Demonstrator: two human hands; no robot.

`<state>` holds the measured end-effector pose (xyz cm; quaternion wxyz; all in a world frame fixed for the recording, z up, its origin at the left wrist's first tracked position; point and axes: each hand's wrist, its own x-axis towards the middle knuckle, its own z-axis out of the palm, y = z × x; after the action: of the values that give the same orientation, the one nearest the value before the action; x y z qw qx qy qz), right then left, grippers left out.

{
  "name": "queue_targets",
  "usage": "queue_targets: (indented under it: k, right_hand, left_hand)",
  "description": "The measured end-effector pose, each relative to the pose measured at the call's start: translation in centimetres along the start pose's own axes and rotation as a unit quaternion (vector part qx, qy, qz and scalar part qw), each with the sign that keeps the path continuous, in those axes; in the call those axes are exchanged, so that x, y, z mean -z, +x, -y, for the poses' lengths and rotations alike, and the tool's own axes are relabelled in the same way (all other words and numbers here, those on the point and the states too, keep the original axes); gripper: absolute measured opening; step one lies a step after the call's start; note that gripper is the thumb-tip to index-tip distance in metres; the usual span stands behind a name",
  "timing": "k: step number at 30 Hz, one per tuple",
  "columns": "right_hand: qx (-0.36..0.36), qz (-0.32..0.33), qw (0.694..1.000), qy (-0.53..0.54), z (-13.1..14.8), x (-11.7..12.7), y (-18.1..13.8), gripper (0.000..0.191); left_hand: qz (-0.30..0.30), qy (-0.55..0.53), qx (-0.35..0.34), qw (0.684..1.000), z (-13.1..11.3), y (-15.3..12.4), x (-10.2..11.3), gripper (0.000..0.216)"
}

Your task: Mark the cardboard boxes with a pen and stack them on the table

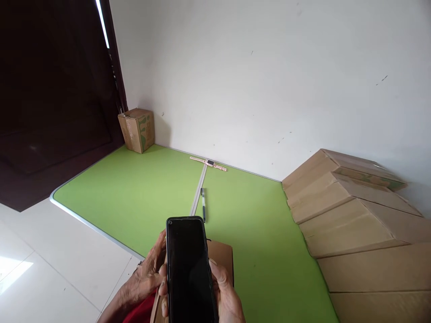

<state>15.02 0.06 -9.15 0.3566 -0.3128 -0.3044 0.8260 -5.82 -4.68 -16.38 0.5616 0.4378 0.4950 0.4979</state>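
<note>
A black phone [189, 269] with a dark screen is held upright at the bottom middle, above the near edge of a green table [134, 197]. My left hand [144, 278] wraps its left side with the fingers curled against the edge. My right hand [225, 296] cups the phone's right side and back. A small brown cardboard piece [222, 258] lies on the table just behind the phone. Beyond it a dark pen [203, 204] rests beside the table's centre seam.
A pink wristwatch [209, 163] lies flat at the table's far edge by the white wall. A small cardboard box [136, 129] stands in the far left corner. A stack of flattened cardboard boxes [353, 224] covers the right side. White tiled floor [50, 269] lies left.
</note>
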Motion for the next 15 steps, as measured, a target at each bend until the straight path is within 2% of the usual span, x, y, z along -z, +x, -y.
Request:
queue_targets:
  k: [3, 7, 11, 15]
  right_hand:
    - [-0.046, -0.052, 0.991, 0.111, -0.4, -0.1, -0.1, 0.042]
    - [-0.087, -0.049, 0.976, 0.193, -0.9, -0.5, -0.1, 0.032]
    - [-0.093, -0.013, 0.974, 0.205, -0.5, -0.9, -0.4, 0.039]
    - [-0.085, 0.029, 0.977, 0.196, 0.2, -1.6, -1.0, 0.050]
  left_hand:
    - [0.022, 0.030, 0.002, 0.999, -0.5, 0.3, -0.4, 0.118]
    - [0.038, 0.040, -0.015, 0.998, -1.7, 0.9, -1.1, 0.114]
    - [0.062, 0.010, -0.038, 0.997, -2.5, 1.2, -1.4, 0.113]
    - [0.045, -0.005, -0.040, 0.998, -2.5, 1.1, -1.5, 0.111]
